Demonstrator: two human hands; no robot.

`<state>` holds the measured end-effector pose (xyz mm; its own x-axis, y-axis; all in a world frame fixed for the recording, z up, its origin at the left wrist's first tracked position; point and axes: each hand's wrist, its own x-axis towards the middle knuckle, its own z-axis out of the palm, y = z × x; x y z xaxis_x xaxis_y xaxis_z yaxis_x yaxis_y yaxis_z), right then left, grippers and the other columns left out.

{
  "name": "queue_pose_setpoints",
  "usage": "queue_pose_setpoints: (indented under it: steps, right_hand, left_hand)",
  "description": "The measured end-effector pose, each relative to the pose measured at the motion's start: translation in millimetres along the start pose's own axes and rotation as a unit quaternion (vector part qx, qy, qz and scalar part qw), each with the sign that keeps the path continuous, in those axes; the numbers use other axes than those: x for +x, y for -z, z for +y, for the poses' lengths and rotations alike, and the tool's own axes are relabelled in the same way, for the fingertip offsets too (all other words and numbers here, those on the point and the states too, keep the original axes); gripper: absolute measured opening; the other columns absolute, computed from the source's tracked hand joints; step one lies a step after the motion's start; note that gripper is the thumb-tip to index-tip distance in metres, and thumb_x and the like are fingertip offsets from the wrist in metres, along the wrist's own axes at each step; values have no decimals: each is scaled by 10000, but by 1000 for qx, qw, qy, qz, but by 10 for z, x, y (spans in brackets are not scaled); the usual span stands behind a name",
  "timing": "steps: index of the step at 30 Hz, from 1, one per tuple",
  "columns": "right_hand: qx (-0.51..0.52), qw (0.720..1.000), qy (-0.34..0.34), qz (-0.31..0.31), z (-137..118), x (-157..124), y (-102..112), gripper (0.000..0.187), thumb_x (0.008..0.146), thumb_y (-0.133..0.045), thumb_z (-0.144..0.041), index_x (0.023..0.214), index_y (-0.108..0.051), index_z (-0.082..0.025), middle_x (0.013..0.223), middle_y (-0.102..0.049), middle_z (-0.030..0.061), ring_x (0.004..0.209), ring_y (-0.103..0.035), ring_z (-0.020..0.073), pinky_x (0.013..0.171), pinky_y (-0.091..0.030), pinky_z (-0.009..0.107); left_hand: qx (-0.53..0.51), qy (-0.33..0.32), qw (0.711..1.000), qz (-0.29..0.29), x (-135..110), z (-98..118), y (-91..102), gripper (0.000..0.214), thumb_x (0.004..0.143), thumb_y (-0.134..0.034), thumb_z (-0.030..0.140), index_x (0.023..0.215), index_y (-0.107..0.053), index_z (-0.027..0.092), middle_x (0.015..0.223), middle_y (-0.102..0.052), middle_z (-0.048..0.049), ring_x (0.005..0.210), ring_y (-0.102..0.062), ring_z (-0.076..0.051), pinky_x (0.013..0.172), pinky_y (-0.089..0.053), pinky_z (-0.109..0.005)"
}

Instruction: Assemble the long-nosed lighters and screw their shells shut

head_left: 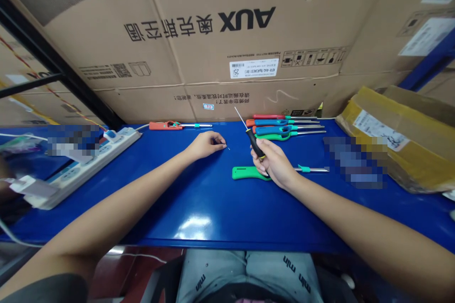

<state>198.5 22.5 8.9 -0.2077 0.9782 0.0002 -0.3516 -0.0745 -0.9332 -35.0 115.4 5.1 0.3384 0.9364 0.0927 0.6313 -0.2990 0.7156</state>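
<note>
A white power strip (88, 170) lies at the far left of a blue metal workbench (199, 208), angled toward the back edge. Farther along that edge, against a large cardboard carton (245, 23) printed with AUX, an orange long-nosed lighter (165, 125) lies on its own. The person's left hand (206, 146) reaches across the bench, thumb and fingertips pinched closed on a thin sliver of metal (228, 148), too small to identify. Just to the right, the person's right hand (273, 163) is closed firmly around a screwdriver (255, 143) with a black and yellow handle, its slim shaft angled up and away toward the carton. Directly beneath that hand, a green lighter (249, 173) lies flat on the bench, its metal nozzle pointing right. Behind it, a tight row of lighters (287, 125) in red, orange, blue and green lies side by side near the carton. At far right, a parcel wrapped in yellow tape (387, 144) sits at the bench's edge.
</note>
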Motion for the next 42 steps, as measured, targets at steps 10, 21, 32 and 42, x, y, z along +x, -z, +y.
queue_pose_setpoints:
  steps: [10, 21, 32, 42]
  right_hand:
    - [4, 999, 8, 41, -38, 16, 37, 426, 723, -829, -515, 806, -582, -178, 660, -559, -47, 405, -384, 27, 344, -251, 172]
    - [3, 983, 126, 135, -419, 77, 166, 371, 761, -785, -538, 825, -642, -202, 750, -593, -19, 519, -498, 70, 379, -395, 183]
    - [-58, 968, 198, 145, -374, -40, 38, 273, 851, -735, -423, 770, -685, -167, 720, -654, 8, 412, -544, 96, 306, -451, 215]
    - [-88, 964, 217, 127, -311, -75, 43, 230, 897, -700, -390, 802, -706, -181, 743, -673, 19, 434, -584, 125, 331, -514, 264]
  left_hand:
    - [-246, 105, 963, 28, -277, 194, -6, 277, 712, -846, 382, 836, -748, 154, 843, -743, -44, 736, -600, -123, 713, -457, -243]
    - [-501, 214, 835, -79, -818, 470, -251, 352, 650, -929, 388, 824, -759, 134, 818, -709, -25, 662, -569, -47, 624, -486, -155]
    - [-524, 262, 801, -123, -911, 574, -224, 213, 714, -889, 298, 764, -767, 130, 746, -690, -18, 602, -533, -44, 512, -442, -117]
    - [-523, 277, 798, -112, -919, 584, -256, 185, 706, -886, 280, 751, -777, 137, 769, -696, -35, 602, -520, -51, 481, -441, -110]
